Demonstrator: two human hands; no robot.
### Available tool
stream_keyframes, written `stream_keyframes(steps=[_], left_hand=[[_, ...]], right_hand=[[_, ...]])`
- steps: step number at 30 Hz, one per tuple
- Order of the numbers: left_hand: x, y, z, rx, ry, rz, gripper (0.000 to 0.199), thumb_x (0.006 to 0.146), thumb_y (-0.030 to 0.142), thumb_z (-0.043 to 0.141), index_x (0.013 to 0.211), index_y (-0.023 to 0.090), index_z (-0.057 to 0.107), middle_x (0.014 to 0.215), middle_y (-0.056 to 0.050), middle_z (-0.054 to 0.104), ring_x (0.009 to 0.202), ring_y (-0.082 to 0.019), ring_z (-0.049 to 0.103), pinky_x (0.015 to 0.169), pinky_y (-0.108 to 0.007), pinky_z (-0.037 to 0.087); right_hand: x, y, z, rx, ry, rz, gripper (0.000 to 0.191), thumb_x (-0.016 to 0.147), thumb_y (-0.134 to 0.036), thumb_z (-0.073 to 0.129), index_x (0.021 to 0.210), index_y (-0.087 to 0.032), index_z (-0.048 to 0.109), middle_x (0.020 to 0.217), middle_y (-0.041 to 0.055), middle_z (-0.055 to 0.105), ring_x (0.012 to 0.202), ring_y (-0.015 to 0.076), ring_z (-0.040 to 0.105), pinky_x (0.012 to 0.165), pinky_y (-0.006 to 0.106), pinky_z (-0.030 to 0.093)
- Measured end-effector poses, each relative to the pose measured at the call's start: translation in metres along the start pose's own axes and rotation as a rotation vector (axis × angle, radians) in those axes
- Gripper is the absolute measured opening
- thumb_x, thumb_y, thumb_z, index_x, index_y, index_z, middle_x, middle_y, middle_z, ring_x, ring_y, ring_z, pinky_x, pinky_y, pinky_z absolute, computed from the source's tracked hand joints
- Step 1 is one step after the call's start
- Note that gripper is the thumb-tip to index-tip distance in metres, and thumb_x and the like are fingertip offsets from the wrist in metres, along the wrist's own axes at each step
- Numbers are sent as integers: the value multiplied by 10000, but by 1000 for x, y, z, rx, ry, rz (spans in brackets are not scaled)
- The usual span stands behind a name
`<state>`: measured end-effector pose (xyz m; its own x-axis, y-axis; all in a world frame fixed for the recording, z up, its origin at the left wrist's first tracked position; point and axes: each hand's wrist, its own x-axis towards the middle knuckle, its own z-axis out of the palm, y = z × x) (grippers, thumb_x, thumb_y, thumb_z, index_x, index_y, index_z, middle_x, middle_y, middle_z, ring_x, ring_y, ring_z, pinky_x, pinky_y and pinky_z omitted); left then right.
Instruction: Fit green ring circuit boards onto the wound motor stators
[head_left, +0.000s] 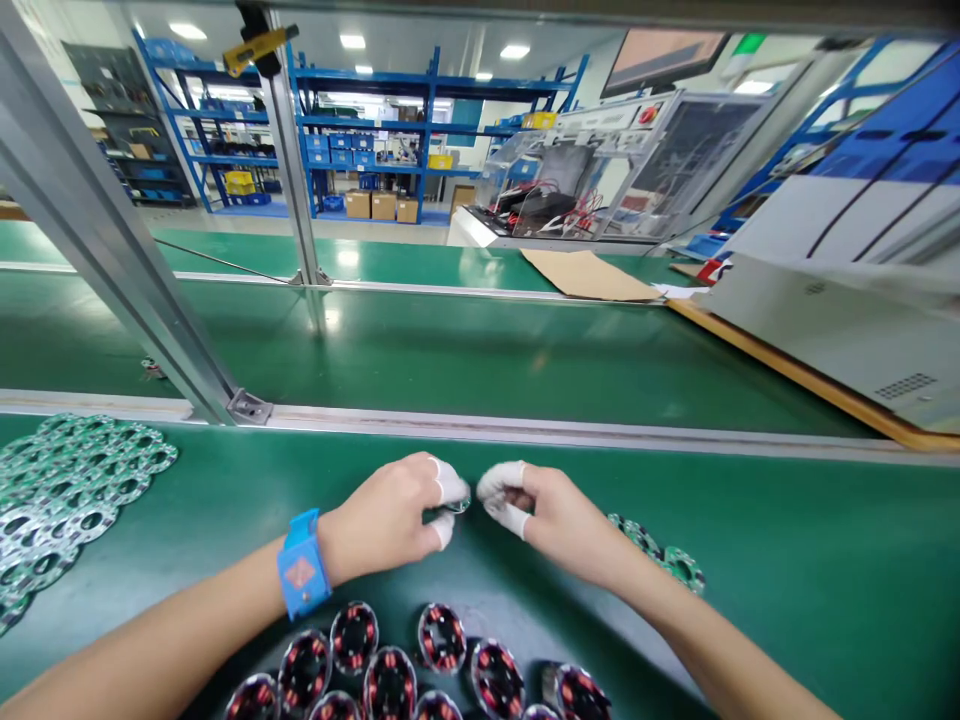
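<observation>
My left hand [401, 512], with white fingertip covers and a blue wristband [303, 565], pinches a small ring-like part [459, 502] mostly hidden by the fingers. Just to its right, my right hand [551, 510] has its covered thumb and fingers curled toward each other; whatever they may hold is hidden. Several round parts with red and black insides [390, 682] stand below the hands, near the bottom edge. A few green ring boards [682, 568] lie beyond my right forearm.
Many green ring boards [71, 490] overlap at the left. A metal post [127, 220] rises from the rail [450, 428] behind the work surface. A conveyor-like green surface [465, 360], a grey cabinet [840, 330] and blue shelves [360, 125] stand farther back.
</observation>
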<state>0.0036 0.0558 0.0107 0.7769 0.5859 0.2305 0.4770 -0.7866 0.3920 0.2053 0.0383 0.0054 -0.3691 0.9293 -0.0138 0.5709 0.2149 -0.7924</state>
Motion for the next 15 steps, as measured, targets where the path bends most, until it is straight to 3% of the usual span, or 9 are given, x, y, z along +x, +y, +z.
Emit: stream_keyframes(steps=[3,5,7,9,12,15], left_hand=[[7,-7,1,-209,37,-140,439,715,263,671,1126,156,560,1066,-78,590,944,-193,554,852,-306,461],[18,-22,0,-254,39,-187,296,727,265,661,1003,168,616,939,-41,614,841,-165,571,775,-272,471],[33,-50,-8,-212,152,-281,158,753,237,629,899,176,633,873,-18,618,810,-149,569,758,-249,461],[49,-85,-20,-98,366,-483,175,763,208,603,926,146,616,914,-53,614,850,-175,563,800,-286,449],[59,-128,-37,-57,411,-604,160,747,185,594,872,89,618,835,-99,606,817,-222,567,793,-355,448],[50,-134,-39,-28,464,-628,371,711,206,625,1055,78,567,995,-133,574,968,-257,532,873,-380,421]], right_hand=[[-6,-12,-7,27,-321,-3,220,648,-43,475,687,-153,662,628,-7,617,577,112,542,555,204,436],[-8,-18,-2,36,-446,-74,319,619,-24,495,813,-169,703,671,-12,620,571,102,531,539,188,424],[-8,-23,6,13,-489,-204,470,612,-16,512,1006,-206,685,767,-1,620,617,107,535,549,185,428],[-7,-27,14,-10,-527,-329,563,629,-14,515,1127,-247,634,868,14,617,691,117,545,588,191,439],[-5,-27,21,-15,-539,-434,494,680,-48,542,1107,-274,645,895,11,622,753,128,548,666,214,442],[-3,-19,22,-9,-445,-439,391,696,-108,615,1056,-252,665,819,2,617,710,128,534,673,231,440]])
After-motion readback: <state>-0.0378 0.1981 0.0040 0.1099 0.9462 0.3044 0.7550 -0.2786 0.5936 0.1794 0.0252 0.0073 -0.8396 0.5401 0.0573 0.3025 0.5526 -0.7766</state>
